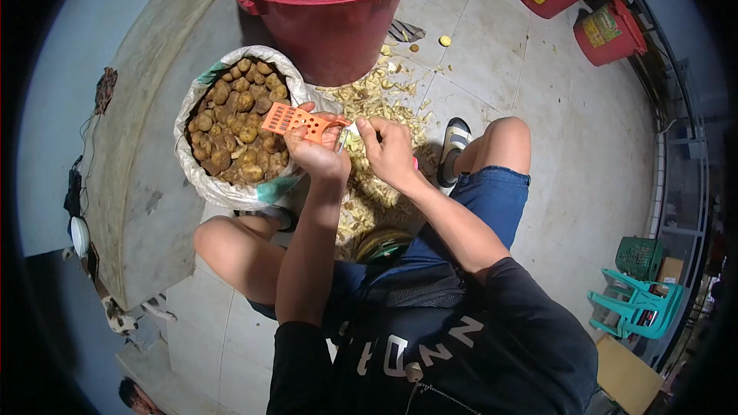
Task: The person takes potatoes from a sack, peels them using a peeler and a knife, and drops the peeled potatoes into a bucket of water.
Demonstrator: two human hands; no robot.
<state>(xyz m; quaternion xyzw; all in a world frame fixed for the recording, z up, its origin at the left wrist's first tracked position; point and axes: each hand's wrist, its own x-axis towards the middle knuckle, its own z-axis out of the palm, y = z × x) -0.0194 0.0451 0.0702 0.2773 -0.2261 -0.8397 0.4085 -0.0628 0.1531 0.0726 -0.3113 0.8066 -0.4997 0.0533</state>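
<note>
My left hand [321, 155] is closed around an orange peeler with a flat grater body [288, 119], held above the floor between my knees. At the peeler's blade end, my right hand [390, 152] is closed in a pinch. A small whitish piece [354, 129] shows at its thumb tip, and a bit of pink [415, 163] peeks out below the fist; what it grips is mostly hidden. Left of the hands stands an open white sack [184, 138] full of unpeeled potatoes [238, 123]. Pale peelings [369, 207] cover the floor beneath my hands.
A large red tub [323, 38] stands just ahead. Small potato pieces [445, 41] lie on the tiles to its right. Red buckets [607, 31] are at the far right, with a teal stool [642, 303] and green basket [639, 257] lower down. A concrete ledge [146, 138] runs along the left.
</note>
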